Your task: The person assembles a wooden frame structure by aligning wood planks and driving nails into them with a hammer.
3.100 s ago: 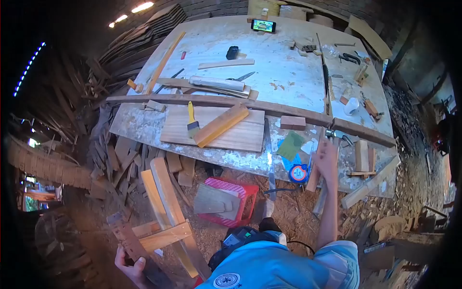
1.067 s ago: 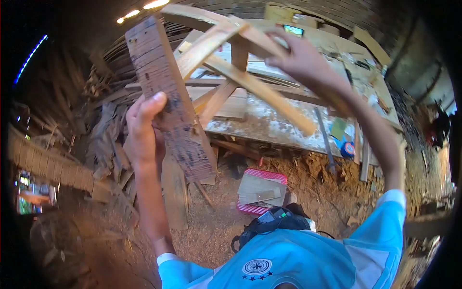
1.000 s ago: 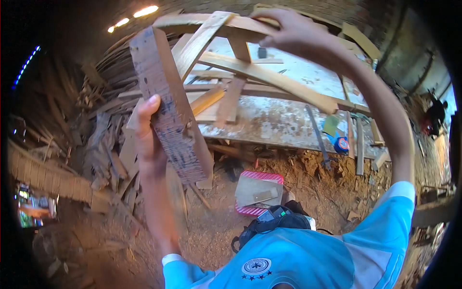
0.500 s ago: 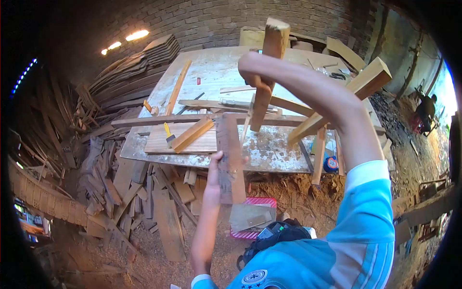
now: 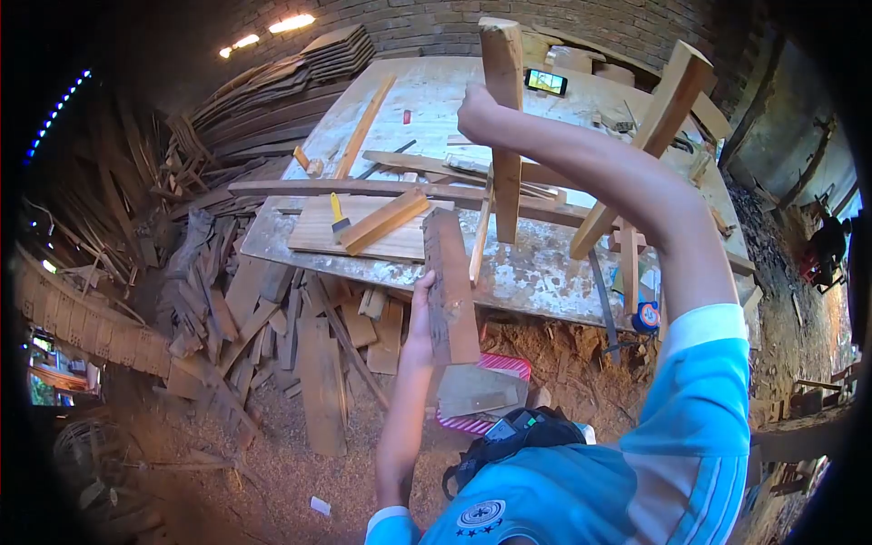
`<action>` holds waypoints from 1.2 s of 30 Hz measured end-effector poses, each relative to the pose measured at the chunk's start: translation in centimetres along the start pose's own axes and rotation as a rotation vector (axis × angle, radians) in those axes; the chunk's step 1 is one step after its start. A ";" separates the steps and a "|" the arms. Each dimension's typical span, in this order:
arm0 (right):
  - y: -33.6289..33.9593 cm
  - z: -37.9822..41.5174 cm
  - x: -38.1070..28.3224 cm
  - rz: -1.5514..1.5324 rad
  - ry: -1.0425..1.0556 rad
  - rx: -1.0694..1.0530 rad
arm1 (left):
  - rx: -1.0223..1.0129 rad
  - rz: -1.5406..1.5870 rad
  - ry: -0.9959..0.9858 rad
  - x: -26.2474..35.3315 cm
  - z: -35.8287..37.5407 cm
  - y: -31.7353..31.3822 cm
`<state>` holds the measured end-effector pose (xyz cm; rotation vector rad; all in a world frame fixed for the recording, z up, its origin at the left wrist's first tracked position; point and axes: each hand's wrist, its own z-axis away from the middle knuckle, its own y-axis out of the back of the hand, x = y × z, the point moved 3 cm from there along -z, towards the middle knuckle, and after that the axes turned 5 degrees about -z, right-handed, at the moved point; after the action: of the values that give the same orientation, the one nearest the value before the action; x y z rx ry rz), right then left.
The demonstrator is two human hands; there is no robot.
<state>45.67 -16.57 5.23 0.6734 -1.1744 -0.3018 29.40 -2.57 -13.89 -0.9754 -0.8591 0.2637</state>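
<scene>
My left hand is wrapped round the lower part of a dark wooden block, which stands nearly upright at the table's front edge. Higher up, my right hand is closed at the left side of a thick upright wooden post; what its fingers hold is hidden. The post belongs to a frame with a slanting leg on the right. Left of the block, a yellow-handled brush and a light wooden piece lie on a flat board.
The worn white table carries a lit phone, a long bar and a blue tape measure. Scrap wood lies on the floor at left. A pink-striped tray sits below the block.
The view has shifted, so the table things appear further right. My right hand is higher along the post, which looks more upright. The phone now shows. My left hand still holds the block.
</scene>
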 end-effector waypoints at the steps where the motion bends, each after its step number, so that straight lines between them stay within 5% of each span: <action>1: -0.6 0.3 0.3 -0.006 0.001 0.049 | -0.029 0.039 -0.021 0.0 -0.2 -0.5; 6: -3.7 4.6 2.2 0.145 0.037 0.521 | -0.027 0.050 -0.008 0.7 -0.8 -2.7; 8: -3.7 9.6 2.4 -0.169 0.019 0.670 | -0.019 0.023 -0.011 1.0 -0.9 -2.8; 10: -6.3 14.8 2.0 -0.594 -0.144 0.718 | -0.040 0.012 -0.004 1.3 -0.9 -2.9; 14: -13.3 25.5 -1.6 -0.919 -0.702 0.649 | -0.031 -0.071 -0.078 1.7 -1.1 -2.6; 16: -22.3 27.2 -6.1 -1.460 -0.744 0.665 | -0.118 -0.092 -0.078 1.8 -2.0 -1.7; 19: -17.8 27.7 -9.8 -2.819 -0.763 0.266 | -0.177 -0.113 -0.081 2.3 -2.6 -2.4; 22: -19.8 25.5 -9.9 -3.088 -0.759 0.569 | -0.149 -0.197 -0.141 2.8 -3.3 -2.7; 23: -19.1 25.4 -9.3 -3.036 -0.875 0.648 | -0.140 -0.233 -0.169 2.8 -3.3 -2.9; 27: -20.2 24.4 -7.1 -3.141 -0.769 0.484 | -0.062 -0.320 -0.273 1.4 -3.6 -0.1; 36: -19.6 24.2 -6.8 -2.989 -0.818 0.484 | -0.008 -0.465 -0.423 -2.7 -3.4 -1.9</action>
<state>23.31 -35.77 -6.80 -1.5744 -0.1902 1.9204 29.80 -7.25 -14.65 -0.7077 -1.4457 0.0647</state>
